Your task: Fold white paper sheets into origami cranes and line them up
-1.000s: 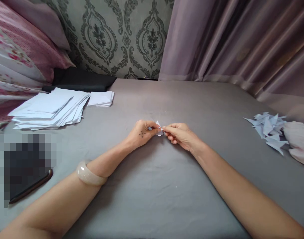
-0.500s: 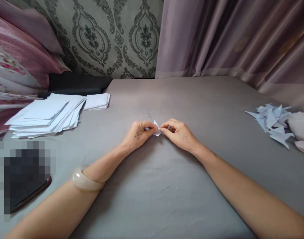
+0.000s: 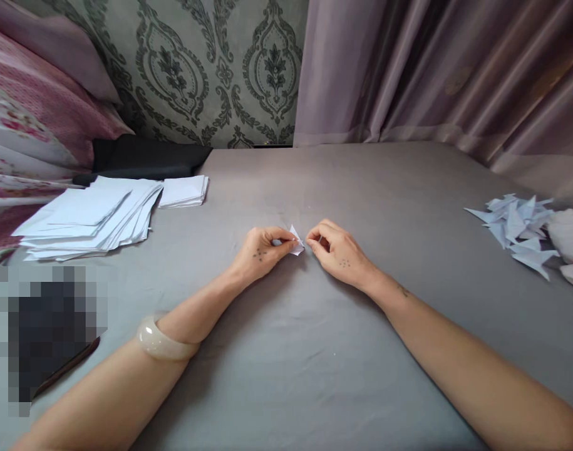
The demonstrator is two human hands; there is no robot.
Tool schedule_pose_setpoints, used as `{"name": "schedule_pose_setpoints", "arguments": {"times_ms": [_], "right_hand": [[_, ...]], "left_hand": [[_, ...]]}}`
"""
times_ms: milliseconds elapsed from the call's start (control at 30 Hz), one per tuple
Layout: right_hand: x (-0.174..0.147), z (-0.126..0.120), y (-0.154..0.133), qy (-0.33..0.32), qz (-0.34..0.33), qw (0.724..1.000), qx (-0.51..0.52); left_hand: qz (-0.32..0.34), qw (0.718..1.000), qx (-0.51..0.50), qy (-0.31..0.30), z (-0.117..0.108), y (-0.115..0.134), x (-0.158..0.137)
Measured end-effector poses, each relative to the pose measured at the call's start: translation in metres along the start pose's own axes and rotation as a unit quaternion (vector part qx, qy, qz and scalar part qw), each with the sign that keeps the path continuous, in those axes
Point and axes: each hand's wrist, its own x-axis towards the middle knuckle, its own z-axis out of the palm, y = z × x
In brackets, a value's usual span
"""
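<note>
A small piece of folded white paper (image 3: 296,246) with pointed corners is pinched between the thumb and forefinger of my left hand (image 3: 262,249), near the middle of the grey cloth. Part of the paper is hidden behind those fingertips. Just to its right is my right hand (image 3: 335,249), thumb and forefinger closed together, a narrow gap separating them from the paper. Nothing shows between the right fingertips. At the far right lies a pile of folded white paper shapes (image 3: 518,222) with sharp points, resembling paper cranes.
On the left lie a large stack of white paper sheets (image 3: 93,216) and a smaller stack (image 3: 183,191). Behind them is a black item (image 3: 149,156). A dark, partly blurred-out object (image 3: 51,338) lies at lower left. Pale fabric (image 3: 570,238) touches the right-hand pile.
My right hand has let go of the folded paper and moved slightly right, its fingertips now apart from it. My left hand keeps its pinch in nearly the same place.
</note>
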Motion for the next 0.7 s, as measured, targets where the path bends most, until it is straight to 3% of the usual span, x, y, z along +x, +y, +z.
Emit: {"name": "schedule_pose_setpoints", "arguments": {"times_ms": [233, 433, 600, 700], "right_hand": [[-0.0009, 0.0045, -0.0040, 0.001, 0.031, 0.999, 0.013], [0.0016, 0.0046, -0.0065, -0.003, 0.003, 1.000, -0.009], [0.0068, 0.0038, -0.0009, 0.044, -0.034, 0.998, 0.013], [0.0068, 0.0055, 0.0027, 0.093, -0.022, 0.995, 0.017]], "left_hand": [[0.009, 1.000, 0.013, 0.004, 0.0015, -0.0019, 0.0004], [0.003, 0.999, 0.036, -0.008, 0.0005, -0.0030, 0.0008], [0.036, 0.987, 0.155, 0.010, -0.0010, -0.0065, 0.0011], [0.040, 0.973, 0.225, 0.040, 0.0004, -0.0070, 0.0011]]}}
